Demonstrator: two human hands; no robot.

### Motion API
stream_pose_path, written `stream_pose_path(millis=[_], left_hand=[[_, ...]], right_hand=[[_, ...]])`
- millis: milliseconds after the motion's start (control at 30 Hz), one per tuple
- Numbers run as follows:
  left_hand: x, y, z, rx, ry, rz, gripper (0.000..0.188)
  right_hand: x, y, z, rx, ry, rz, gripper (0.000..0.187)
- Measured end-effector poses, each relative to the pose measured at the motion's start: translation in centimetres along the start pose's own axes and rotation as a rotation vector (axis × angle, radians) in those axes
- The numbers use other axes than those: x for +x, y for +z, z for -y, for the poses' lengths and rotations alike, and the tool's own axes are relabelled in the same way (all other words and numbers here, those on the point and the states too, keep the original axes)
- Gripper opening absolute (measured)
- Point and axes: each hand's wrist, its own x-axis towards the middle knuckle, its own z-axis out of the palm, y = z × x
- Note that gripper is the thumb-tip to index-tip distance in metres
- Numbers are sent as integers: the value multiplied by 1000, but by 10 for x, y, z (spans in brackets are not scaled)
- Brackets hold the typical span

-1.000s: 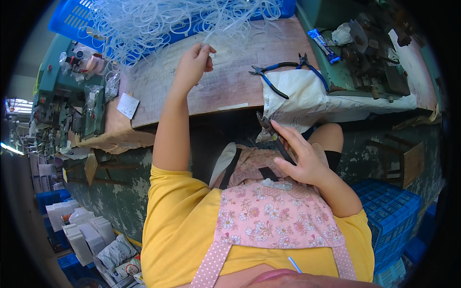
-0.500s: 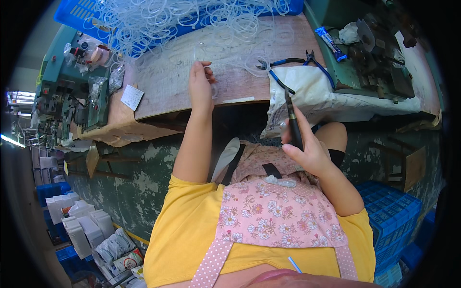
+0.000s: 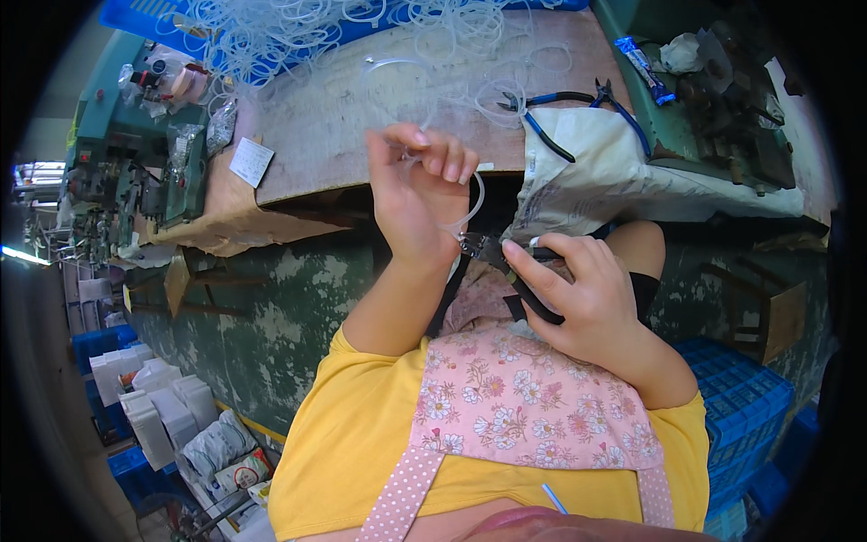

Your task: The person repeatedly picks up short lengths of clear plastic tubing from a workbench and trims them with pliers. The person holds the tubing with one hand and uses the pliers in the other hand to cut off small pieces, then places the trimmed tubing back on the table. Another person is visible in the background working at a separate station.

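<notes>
My left hand [image 3: 417, 194] is raised in front of the table edge, its fingers curled round a clear plastic loop [image 3: 478, 194]. The loop's lower end bends down beside the wrist. In my right hand [image 3: 585, 291] is a pair of cutting pliers [image 3: 489, 250] with black handles, the fingers wrapped round them. The pliers' jaws point left and meet the lower end of the loop; whether they have closed on it I cannot tell. Both hands are above my lap, in front of the pink flowered apron [image 3: 524, 415].
A blue basket [image 3: 144, 20] heaped with clear loops [image 3: 289, 45] stands at the back of the wooden table [image 3: 316, 135]. Two blue-handled pliers [image 3: 551, 137] [image 3: 623, 117] lie by a white sheet [image 3: 578, 181]. Green machines [image 3: 668, 135] flank the table; blue crates [image 3: 736, 397] are at lower right.
My left hand has come up off the table towards me with a clear loop. My right hand has swung the pliers from pointing away to pointing left, bringing their jaws to the loop.
</notes>
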Motion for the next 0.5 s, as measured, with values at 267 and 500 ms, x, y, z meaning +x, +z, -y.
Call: stream_pose_path(millis=[267, 500], left_hand=[[-5, -1, 1, 98, 153, 67, 42], [-4, -9, -8, 187, -457, 138, 83]], right_hand=[[-2, 0, 3, -36, 4, -16, 65], [2, -2, -14, -76, -153, 4, 75]])
